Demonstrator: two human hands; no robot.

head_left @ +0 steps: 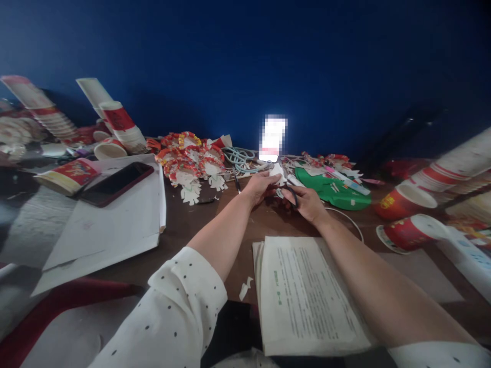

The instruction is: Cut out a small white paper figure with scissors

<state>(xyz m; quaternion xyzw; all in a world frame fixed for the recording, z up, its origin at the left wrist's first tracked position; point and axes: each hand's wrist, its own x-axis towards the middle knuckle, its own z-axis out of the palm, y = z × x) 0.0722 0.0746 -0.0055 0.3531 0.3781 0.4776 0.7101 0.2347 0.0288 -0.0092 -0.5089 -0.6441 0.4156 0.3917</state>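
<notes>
My left hand [260, 187] pinches a small white paper cutout [277, 174] above the brown table. Close beside it, my right hand [307, 203] has its fingers through the dark handles of a pair of scissors [293, 195]. The scissors point toward the paper; whether the blades touch it I cannot tell. Beyond both hands stands a bright, blurred-out screen [273, 138]. Left of my left hand lies a heap of red and white paper cup pieces [192, 161], some with white paper cutouts [191, 193] attached.
An open printed book [307, 291] lies near me. A green sheet [333, 190] with pens is right of the hands. Red paper cups [410, 232] and cup stacks stand at the right. A dark phone [117, 184] rests on white paper [111, 230] at left. Paper scraps [245, 289] lie in front.
</notes>
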